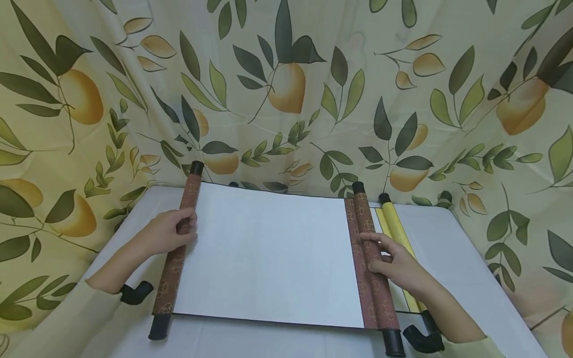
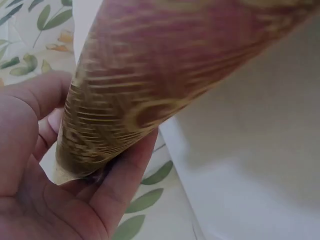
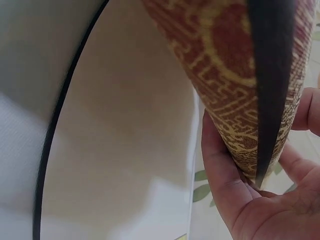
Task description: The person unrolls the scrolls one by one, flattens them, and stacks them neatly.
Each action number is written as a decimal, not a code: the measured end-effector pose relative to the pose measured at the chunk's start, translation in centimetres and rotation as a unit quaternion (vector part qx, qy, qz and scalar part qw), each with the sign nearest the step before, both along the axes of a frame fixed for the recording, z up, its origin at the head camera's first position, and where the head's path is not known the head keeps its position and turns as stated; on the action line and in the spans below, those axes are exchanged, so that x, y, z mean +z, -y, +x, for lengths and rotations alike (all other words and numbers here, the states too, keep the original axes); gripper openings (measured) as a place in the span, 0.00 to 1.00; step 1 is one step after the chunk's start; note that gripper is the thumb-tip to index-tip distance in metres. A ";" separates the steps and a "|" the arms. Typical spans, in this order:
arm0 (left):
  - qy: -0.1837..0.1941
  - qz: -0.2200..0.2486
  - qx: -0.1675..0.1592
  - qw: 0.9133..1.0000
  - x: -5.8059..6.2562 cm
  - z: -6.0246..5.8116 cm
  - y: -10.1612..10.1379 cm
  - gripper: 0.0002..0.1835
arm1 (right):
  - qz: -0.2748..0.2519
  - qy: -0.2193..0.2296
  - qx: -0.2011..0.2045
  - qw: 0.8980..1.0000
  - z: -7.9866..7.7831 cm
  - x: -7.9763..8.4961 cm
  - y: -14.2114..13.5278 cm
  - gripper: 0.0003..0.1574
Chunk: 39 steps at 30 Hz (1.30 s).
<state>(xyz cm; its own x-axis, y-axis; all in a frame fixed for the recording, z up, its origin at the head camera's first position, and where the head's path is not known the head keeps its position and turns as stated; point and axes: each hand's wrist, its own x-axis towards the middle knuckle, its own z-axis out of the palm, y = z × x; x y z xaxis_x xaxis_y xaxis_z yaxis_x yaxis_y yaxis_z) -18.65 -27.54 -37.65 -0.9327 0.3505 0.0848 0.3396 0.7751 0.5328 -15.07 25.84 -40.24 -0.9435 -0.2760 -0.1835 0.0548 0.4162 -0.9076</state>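
A hanging scroll lies partly unrolled, its blank white paper [image 1: 273, 253] stretched between two rollers. My left hand [image 1: 167, 231] grips the left roller [image 1: 169, 283], covered in red-brown brocade with gold pattern and black end knobs. In the left wrist view the thumb and fingers curl round that brocade roll [image 2: 150, 70]. With my right hand [image 1: 396, 261] I hold the right roller [image 1: 380, 298] near its middle. The right wrist view shows its brocade [image 3: 227, 65] with a dark edge strip, fingers bent round it from below. The right roller still has some thickness of rolled material.
A yellow scroll [image 1: 398, 226] with black knobs lies just right of the red-brown one, partly behind my right hand. Beneath everything is a white table [image 1: 447, 248]. Fruit-and-leaf patterned cloth [image 1: 286, 134] hangs behind it and at both sides.
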 end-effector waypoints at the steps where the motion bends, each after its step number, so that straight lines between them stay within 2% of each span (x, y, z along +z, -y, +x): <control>1: -0.001 0.002 0.000 1.000 0.0 0.0 0.1 0.10 | -0.001 0.000 0.001 1.000 0.0 0.0 -0.1 0.42; 7: 0.001 0.011 -0.004 1.000 0.1 0.0 0.4 0.10 | 0.003 -0.001 0.002 1.000 0.2 -0.3 -0.3 0.42; 15: 0.028 0.010 -0.010 1.000 -0.1 0.1 0.8 0.08 | 0.021 0.001 -0.002 1.000 0.4 -0.7 -0.5 0.42; 22: 0.048 -0.006 -0.005 0.999 -0.8 -0.5 1.5 0.15 | 0.029 -0.006 0.003 1.000 0.2 -0.9 -0.4 0.41; 29: 0.049 -0.008 0.012 0.999 -1.4 -1.2 2.1 0.12 | 0.035 0.002 0.005 0.999 0.0 -0.7 -0.6 0.41; 39: 0.057 0.004 0.018 0.998 -1.3 -1.7 2.3 0.09 | 0.049 0.001 0.004 0.999 -0.4 -0.8 -1.1 0.41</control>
